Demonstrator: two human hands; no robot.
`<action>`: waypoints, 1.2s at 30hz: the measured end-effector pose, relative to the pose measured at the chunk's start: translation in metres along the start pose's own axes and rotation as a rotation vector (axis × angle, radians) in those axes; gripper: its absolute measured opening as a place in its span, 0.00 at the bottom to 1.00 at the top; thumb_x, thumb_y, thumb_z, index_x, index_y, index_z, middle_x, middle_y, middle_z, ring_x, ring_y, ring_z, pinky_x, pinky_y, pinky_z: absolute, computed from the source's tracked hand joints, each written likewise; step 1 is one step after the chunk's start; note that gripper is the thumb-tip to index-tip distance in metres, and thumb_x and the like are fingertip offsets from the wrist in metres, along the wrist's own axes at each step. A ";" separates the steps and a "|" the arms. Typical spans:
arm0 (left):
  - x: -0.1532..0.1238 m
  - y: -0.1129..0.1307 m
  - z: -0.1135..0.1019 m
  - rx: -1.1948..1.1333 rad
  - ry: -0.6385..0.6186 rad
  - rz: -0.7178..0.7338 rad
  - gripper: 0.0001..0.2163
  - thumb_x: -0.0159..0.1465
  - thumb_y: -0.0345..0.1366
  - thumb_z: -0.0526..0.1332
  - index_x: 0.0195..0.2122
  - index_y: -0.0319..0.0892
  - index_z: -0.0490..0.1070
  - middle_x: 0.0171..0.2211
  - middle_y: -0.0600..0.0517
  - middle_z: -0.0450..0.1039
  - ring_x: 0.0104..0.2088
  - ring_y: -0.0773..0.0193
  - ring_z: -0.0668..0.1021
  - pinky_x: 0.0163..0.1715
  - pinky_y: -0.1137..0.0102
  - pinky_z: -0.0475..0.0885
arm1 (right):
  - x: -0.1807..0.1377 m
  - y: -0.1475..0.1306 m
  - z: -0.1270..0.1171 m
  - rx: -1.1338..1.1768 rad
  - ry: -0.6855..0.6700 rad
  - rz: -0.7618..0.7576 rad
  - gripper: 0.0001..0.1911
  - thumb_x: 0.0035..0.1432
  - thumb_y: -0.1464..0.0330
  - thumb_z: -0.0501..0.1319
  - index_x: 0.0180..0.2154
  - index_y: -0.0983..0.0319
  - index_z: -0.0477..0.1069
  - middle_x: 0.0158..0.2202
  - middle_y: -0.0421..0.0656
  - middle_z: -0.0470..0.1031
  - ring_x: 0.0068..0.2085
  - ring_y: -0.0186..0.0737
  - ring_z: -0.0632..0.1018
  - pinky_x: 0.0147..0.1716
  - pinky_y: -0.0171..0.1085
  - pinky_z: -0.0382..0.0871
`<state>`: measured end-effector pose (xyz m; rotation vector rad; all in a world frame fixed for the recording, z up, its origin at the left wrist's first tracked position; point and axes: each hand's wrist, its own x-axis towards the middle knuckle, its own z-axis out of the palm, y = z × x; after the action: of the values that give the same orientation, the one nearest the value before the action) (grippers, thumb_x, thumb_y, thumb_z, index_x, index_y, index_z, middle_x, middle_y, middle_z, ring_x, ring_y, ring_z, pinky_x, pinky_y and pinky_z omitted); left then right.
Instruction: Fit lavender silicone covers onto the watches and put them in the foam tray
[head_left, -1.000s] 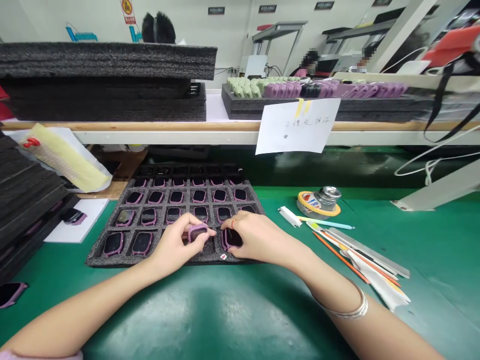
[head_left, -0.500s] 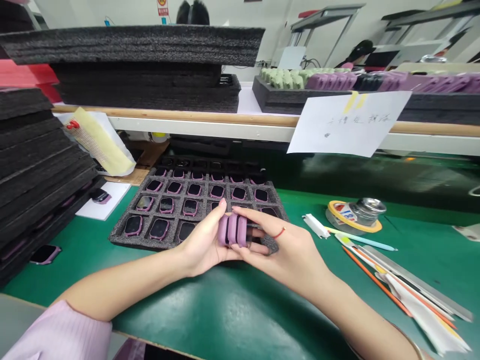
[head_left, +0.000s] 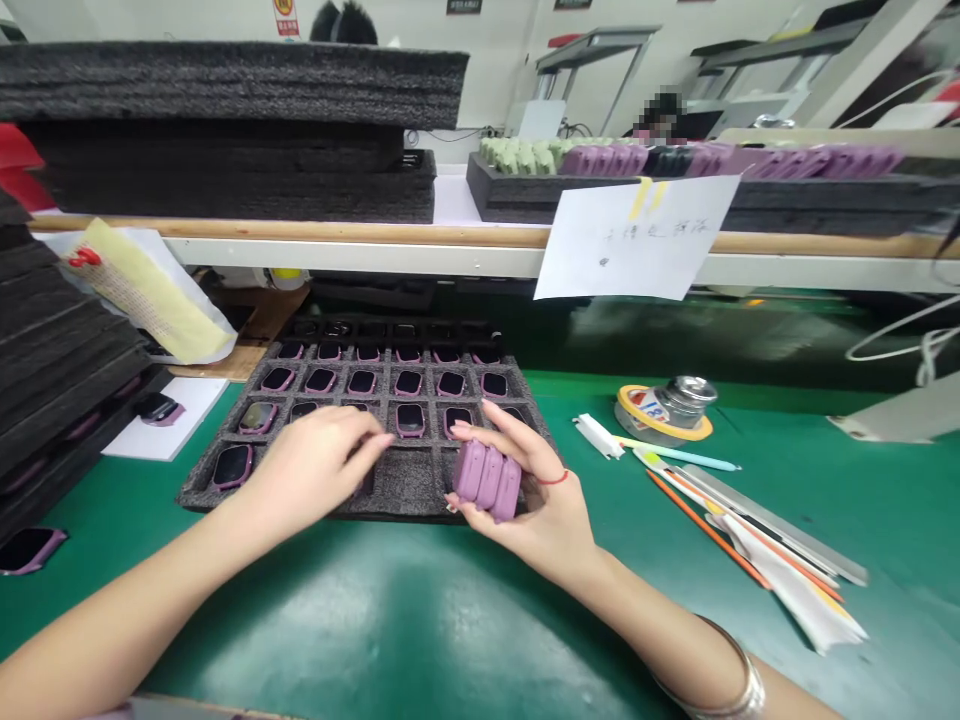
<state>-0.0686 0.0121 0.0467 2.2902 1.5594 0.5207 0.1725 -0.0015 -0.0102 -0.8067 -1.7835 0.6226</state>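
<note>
My left hand (head_left: 319, 460) has come away from the stack of purple watches (head_left: 487, 480) it shared with the right half a second ago, and it is now over the front row of the foam tray (head_left: 196, 492). Its fingers curl downward with their tips mostly hidden, so I cannot tell whether they pinch the watch (head_left: 367, 484) whose purple edge shows just below them. That watch lies left of the stack, nearer my left hand. My right hand (head_left: 551, 500) pinches the three-watch stack between thumb and fingers above the tray, the watches side by side, long edges tilted upright.
</note>
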 end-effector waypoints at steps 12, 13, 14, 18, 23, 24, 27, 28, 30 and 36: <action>-0.010 -0.037 -0.009 0.018 -0.251 -0.084 0.18 0.64 0.54 0.62 0.46 0.47 0.76 0.42 0.50 0.75 0.39 0.57 0.76 0.41 0.65 0.70 | -0.011 0.012 0.000 0.171 0.007 0.143 0.44 0.54 0.71 0.71 0.67 0.53 0.55 0.56 0.48 0.78 0.55 0.50 0.81 0.52 0.50 0.81; -0.009 -0.038 -0.012 0.010 -0.281 -0.092 0.18 0.63 0.54 0.63 0.45 0.47 0.76 0.41 0.50 0.76 0.38 0.57 0.76 0.40 0.65 0.70 | -0.011 0.012 0.000 0.159 0.007 0.126 0.44 0.54 0.70 0.71 0.67 0.52 0.55 0.56 0.48 0.78 0.54 0.50 0.82 0.53 0.51 0.81; -0.009 -0.038 -0.014 0.004 -0.308 -0.096 0.17 0.63 0.53 0.63 0.43 0.47 0.77 0.40 0.51 0.76 0.38 0.57 0.76 0.39 0.66 0.70 | -0.012 0.013 0.000 0.149 0.005 0.108 0.44 0.54 0.70 0.72 0.68 0.52 0.55 0.56 0.47 0.79 0.54 0.50 0.82 0.54 0.52 0.80; -0.013 -0.030 -0.012 -0.120 -0.260 -0.113 0.12 0.63 0.49 0.64 0.37 0.46 0.76 0.40 0.51 0.80 0.42 0.55 0.79 0.44 0.64 0.69 | -0.011 0.015 0.000 0.110 0.001 0.027 0.46 0.54 0.71 0.72 0.68 0.51 0.54 0.55 0.47 0.79 0.52 0.49 0.83 0.56 0.52 0.79; -0.017 0.003 0.013 -0.771 -0.110 -0.292 0.12 0.62 0.44 0.65 0.33 0.44 0.65 0.31 0.54 0.77 0.24 0.68 0.71 0.26 0.72 0.64 | -0.007 0.006 -0.003 0.019 0.057 -0.091 0.48 0.51 0.73 0.73 0.69 0.52 0.54 0.53 0.46 0.81 0.50 0.48 0.84 0.51 0.48 0.81; -0.016 0.010 0.019 -0.979 -0.141 -0.328 0.11 0.62 0.42 0.64 0.32 0.43 0.64 0.24 0.58 0.71 0.20 0.71 0.66 0.23 0.74 0.59 | -0.006 0.002 -0.004 -0.011 0.074 -0.116 0.49 0.51 0.73 0.73 0.69 0.53 0.54 0.53 0.46 0.81 0.50 0.49 0.84 0.52 0.49 0.81; -0.007 0.034 0.031 -1.336 -0.203 -0.399 0.09 0.65 0.40 0.58 0.31 0.41 0.67 0.20 0.59 0.65 0.22 0.72 0.65 0.26 0.75 0.62 | -0.007 -0.009 -0.009 -0.089 0.094 -0.197 0.50 0.51 0.73 0.73 0.70 0.55 0.53 0.52 0.48 0.82 0.50 0.51 0.84 0.54 0.50 0.79; -0.003 0.042 0.033 -1.379 -0.157 -0.363 0.10 0.64 0.39 0.59 0.28 0.40 0.68 0.22 0.57 0.67 0.27 0.70 0.70 0.32 0.75 0.66 | -0.008 -0.013 -0.010 -0.106 0.088 -0.227 0.50 0.51 0.72 0.73 0.70 0.56 0.53 0.52 0.49 0.81 0.50 0.51 0.84 0.54 0.50 0.80; 0.004 0.055 0.037 -1.475 -0.096 -0.339 0.10 0.62 0.39 0.64 0.28 0.39 0.69 0.29 0.54 0.72 0.35 0.67 0.75 0.43 0.72 0.70 | -0.009 -0.017 -0.012 -0.132 0.065 -0.280 0.51 0.52 0.72 0.73 0.71 0.56 0.51 0.55 0.51 0.79 0.51 0.51 0.83 0.53 0.49 0.81; 0.013 0.076 0.052 -1.594 -0.333 -0.418 0.26 0.58 0.61 0.65 0.37 0.40 0.72 0.29 0.54 0.71 0.30 0.67 0.73 0.38 0.68 0.71 | -0.011 -0.014 -0.011 -0.187 0.016 -0.285 0.50 0.57 0.76 0.68 0.73 0.55 0.46 0.60 0.49 0.76 0.58 0.52 0.79 0.60 0.50 0.76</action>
<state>0.0221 -0.0056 0.0367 0.7477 0.7764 0.7743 0.1822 -0.0180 -0.0031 -0.6617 -1.9172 0.2644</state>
